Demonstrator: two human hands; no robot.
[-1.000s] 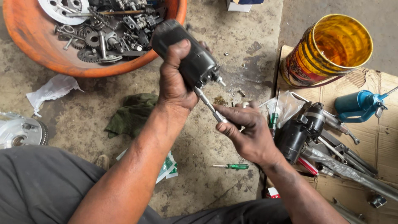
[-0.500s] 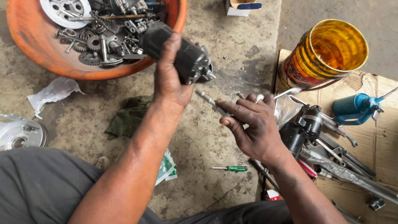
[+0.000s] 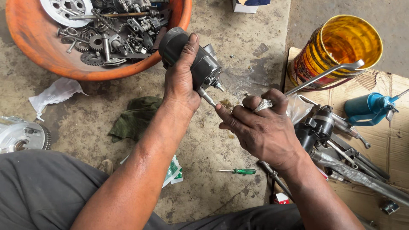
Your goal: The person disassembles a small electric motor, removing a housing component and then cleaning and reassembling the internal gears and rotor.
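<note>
Motor (image 3: 200, 64) clamped in my left hand (image 3: 181, 83), right hand (image 3: 264, 127) pinching wrench (image 3: 324, 74) off its shaft; fastening looks unfinished.

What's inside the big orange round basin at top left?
The orange basin holds greasy metal gears, a perforated silver disc and a long rod. Its floor beneath the pile is covered.

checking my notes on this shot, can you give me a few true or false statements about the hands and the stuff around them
1. The left hand grips a black cylindrical motor part. True.
2. The right hand is empty. False: it holds a long metal wrench.
3. The orange basin holds gears and metal parts. True.
4. The green screwdriver lies inside the basin. False: it lies on the concrete floor.
5. The yellow bucket is tipped over. False: it stands upright.
</note>
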